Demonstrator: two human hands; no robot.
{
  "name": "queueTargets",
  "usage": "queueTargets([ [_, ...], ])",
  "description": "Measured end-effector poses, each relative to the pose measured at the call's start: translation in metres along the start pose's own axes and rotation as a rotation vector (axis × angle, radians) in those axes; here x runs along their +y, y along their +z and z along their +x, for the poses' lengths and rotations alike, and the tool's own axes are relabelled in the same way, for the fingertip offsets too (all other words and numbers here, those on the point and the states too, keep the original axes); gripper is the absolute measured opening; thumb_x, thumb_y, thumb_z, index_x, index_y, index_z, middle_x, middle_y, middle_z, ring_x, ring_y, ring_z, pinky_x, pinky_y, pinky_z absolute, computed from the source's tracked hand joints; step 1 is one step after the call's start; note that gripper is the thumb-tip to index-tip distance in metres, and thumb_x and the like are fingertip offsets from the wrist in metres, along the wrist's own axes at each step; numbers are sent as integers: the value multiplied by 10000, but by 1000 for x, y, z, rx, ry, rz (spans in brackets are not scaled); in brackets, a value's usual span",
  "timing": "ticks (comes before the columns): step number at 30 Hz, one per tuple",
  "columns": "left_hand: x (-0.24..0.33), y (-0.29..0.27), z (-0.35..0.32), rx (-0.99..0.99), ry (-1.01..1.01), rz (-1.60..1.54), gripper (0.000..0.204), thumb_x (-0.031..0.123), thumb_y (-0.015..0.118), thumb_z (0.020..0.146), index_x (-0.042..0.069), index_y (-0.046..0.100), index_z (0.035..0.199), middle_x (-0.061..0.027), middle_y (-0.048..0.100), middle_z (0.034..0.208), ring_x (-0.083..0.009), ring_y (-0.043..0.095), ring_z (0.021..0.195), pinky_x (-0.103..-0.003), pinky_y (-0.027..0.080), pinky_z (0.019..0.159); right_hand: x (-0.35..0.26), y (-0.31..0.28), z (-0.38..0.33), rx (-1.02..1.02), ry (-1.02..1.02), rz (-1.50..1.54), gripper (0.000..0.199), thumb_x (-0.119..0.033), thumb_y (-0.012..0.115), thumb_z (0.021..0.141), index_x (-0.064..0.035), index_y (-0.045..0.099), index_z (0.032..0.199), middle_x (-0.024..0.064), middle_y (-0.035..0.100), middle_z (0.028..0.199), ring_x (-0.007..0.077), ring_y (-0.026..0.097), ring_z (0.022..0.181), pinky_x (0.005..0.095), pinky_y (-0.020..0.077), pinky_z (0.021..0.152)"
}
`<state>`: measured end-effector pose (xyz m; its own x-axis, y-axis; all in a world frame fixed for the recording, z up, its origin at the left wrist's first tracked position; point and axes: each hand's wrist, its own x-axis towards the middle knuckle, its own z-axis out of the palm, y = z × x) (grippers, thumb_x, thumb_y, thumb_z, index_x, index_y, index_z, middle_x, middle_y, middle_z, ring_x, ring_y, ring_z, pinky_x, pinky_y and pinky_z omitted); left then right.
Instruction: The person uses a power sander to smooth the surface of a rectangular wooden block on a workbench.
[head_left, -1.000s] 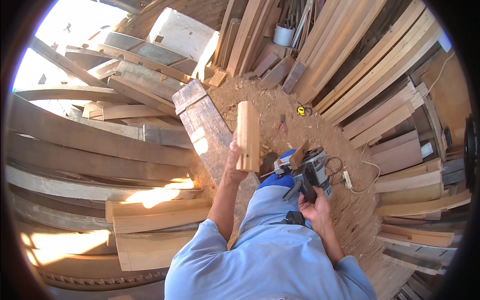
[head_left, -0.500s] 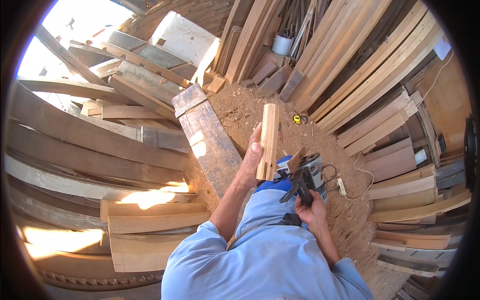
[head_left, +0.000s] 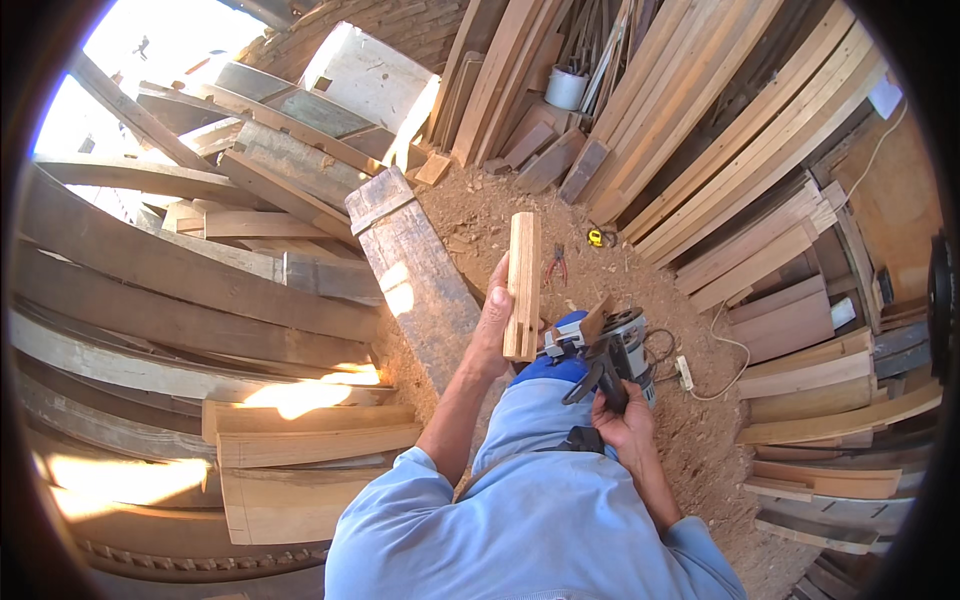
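Observation:
A pale, squared wood block (head_left: 523, 285) stands lengthwise in front of me, a groove showing at its near end. My left hand (head_left: 493, 318) is closed around its left side. Lower right, my right hand (head_left: 625, 413) grips a black clamp-like tool (head_left: 606, 378) by my lap; its exact kind is unclear. Just beyond that hand is a grey corded power tool (head_left: 632, 335), partly covered by the black tool and a brown wood piece (head_left: 597, 316).
Red-handled pliers (head_left: 556, 264) and a yellow tape measure (head_left: 600, 238) lie on the sawdust-covered floor. A worn plank (head_left: 420, 270) slants at left. Curved timbers (head_left: 180, 290) are stacked left, with more boards (head_left: 800, 370) right. A white power socket (head_left: 683, 374) trails a cord.
The wood block has shifted slightly left and turned a little in my left hand, uncovering the pliers behind it. My right hand stays nearly in place on the black tool.

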<state>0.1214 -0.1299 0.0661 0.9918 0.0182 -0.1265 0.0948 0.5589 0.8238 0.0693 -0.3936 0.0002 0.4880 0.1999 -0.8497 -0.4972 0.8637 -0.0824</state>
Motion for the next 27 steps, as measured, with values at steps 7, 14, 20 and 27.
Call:
queueTargets([
  [7,-1,-10,-2,41,-5,21,905,741,472,876,246,149,1562,-92,515,1155,-205,670,814,-342,618,603,0,2,0,10,-11,-6,139,-160,620,888,-34,614,946,99,700,848,224,678,664,325,610,598],
  [14,-8,-16,-2,71,0,-7,950,711,545,857,217,144,1562,-106,510,1140,-211,673,802,-337,620,588,2,3,0,40,-15,-7,129,-160,629,884,-47,622,945,89,703,852,214,672,658,317,600,586],
  [20,-13,-49,3,156,-4,341,1136,599,697,715,86,125,1553,-208,487,1270,-343,578,1007,-508,524,867,-1,-1,2,49,7,21,132,-170,637,885,-52,631,943,83,705,855,218,668,658,320,587,585],
  [27,-62,-149,-8,470,-74,1695,1130,456,765,664,-98,194,1466,-337,450,1331,-477,433,1233,-508,355,1059,-2,-2,6,12,62,44,150,-187,644,880,-47,643,935,93,704,846,219,668,683,318,570,598],
])
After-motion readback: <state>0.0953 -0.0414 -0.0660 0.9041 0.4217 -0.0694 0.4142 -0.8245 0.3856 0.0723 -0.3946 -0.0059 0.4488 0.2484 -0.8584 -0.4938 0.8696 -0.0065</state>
